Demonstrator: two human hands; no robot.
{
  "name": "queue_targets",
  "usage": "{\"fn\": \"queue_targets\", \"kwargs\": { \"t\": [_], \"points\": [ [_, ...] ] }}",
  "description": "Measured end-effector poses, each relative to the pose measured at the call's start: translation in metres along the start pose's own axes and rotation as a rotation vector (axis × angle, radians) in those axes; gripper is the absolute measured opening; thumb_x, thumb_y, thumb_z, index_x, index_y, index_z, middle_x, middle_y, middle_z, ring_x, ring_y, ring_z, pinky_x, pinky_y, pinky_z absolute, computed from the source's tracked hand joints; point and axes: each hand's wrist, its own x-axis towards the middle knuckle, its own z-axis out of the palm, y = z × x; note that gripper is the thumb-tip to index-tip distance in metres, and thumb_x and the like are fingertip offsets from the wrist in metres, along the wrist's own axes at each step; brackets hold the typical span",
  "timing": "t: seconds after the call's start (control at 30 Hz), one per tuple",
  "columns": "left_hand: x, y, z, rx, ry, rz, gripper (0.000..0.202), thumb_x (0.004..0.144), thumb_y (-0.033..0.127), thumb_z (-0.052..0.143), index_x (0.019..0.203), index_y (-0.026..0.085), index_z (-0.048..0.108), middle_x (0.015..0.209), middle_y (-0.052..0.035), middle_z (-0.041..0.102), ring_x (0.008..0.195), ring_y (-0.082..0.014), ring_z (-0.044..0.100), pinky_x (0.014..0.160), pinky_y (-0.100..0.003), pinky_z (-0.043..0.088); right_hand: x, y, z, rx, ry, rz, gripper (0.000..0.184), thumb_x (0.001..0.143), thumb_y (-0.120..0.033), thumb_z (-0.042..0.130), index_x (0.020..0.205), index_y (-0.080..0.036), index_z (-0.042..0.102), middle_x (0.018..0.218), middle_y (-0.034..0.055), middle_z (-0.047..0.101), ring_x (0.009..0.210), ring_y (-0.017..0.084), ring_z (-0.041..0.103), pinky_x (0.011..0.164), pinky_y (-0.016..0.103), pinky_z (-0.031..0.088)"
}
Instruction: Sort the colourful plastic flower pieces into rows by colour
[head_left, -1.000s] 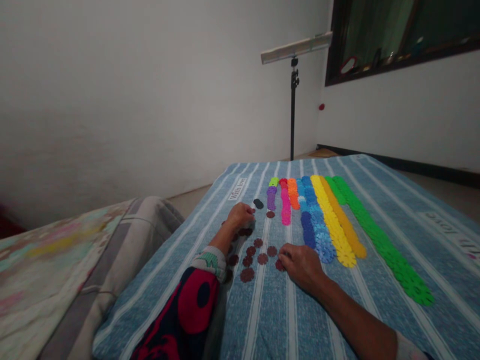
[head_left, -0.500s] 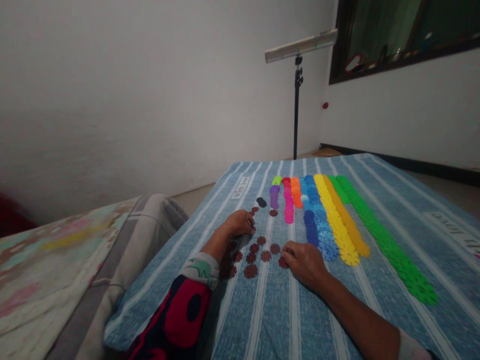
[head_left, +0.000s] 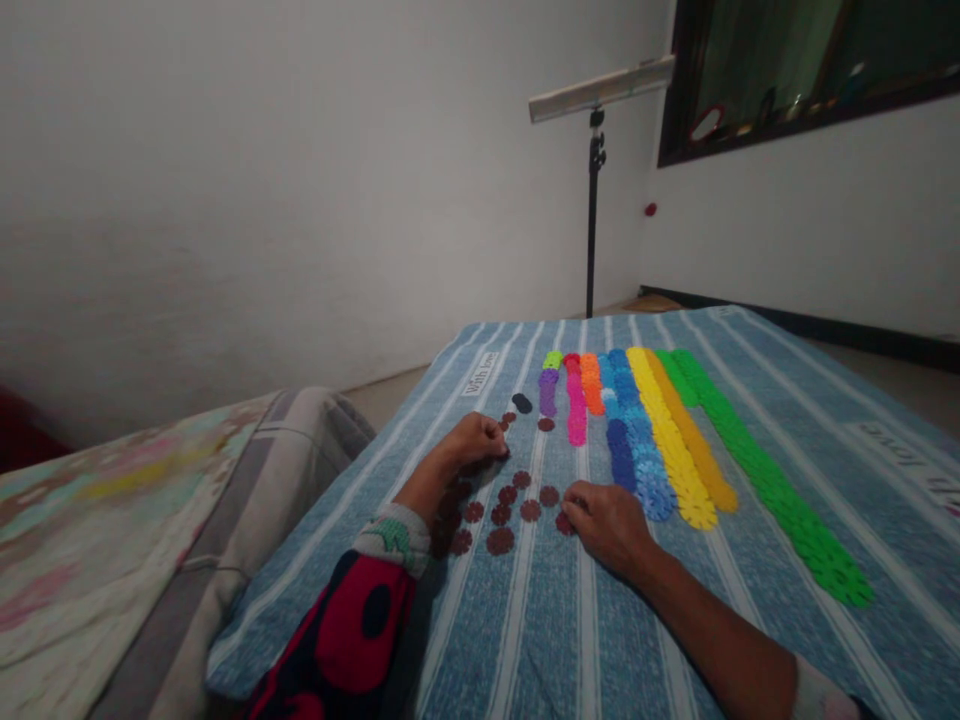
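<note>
Several brown notched plastic discs lie loose on the striped blue cloth. My left hand is closed in a pinch at the far side of them, with a dark brown disc partly showing under its fingertips. To the right, my right hand pinches the edge of another brown disc, which lies low over the cloth. Two black discs lie beyond my left hand. A single brown disc sits near the purple row. Some brown discs are partly hidden by my left forearm.
Overlapping disc rows stand right of my hands: pink, orange, blue, yellow and a long green one. A second covered surface lies left. Behind the table rises a black stand.
My left hand has shifted slightly, its fingers tucked lower over the disc. My right hand stays almost where it was, at the same disc.
</note>
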Motion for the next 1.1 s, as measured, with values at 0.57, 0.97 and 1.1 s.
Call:
{"fn": "queue_targets", "kwargs": {
  "t": [0.57,0.97,1.1],
  "points": [
    [-0.004,-0.020,-0.008,0.078,0.010,-0.024,0.014,0.053,0.024,0.071,0.061,0.015,0.064,0.056,0.0044,0.058,0.057,-0.0101,0.051,0.056,-0.022,0.038,-0.001,0.001,0.001,-0.003,0.010,-0.005,0.024,0.089,-0.027,0.051,0.075,-0.022,0.070,0.076,0.0009,0.073,0.075,0.015,0.065,0.065,0.025,0.032],
    [-0.005,-0.013,-0.007,0.030,-0.101,-0.042,0.017,0.046,0.022,0.072,0.053,0.016,0.057,0.048,0.0060,0.054,0.049,-0.0091,0.045,0.051,-0.023,0.034,0.001,0.001,0.002,0.003,0.007,-0.008,0.024,0.089,-0.027,0.051,0.075,-0.022,0.070,0.077,0.0011,0.073,0.074,0.015,0.065,0.064,0.025,0.031],
    [0.006,-0.007,0.001,-0.139,-0.028,-0.012,0.022,0.047,0.024,0.074,0.050,0.016,0.053,0.046,0.0059,0.052,0.047,-0.0075,0.044,0.049,-0.021,0.033,0.000,0.002,0.004,-0.001,0.025,-0.011,0.022,0.088,-0.027,0.052,0.077,-0.022,0.070,0.077,0.0011,0.074,0.074,0.015,0.065,0.063,0.025,0.031]
  ]
}}
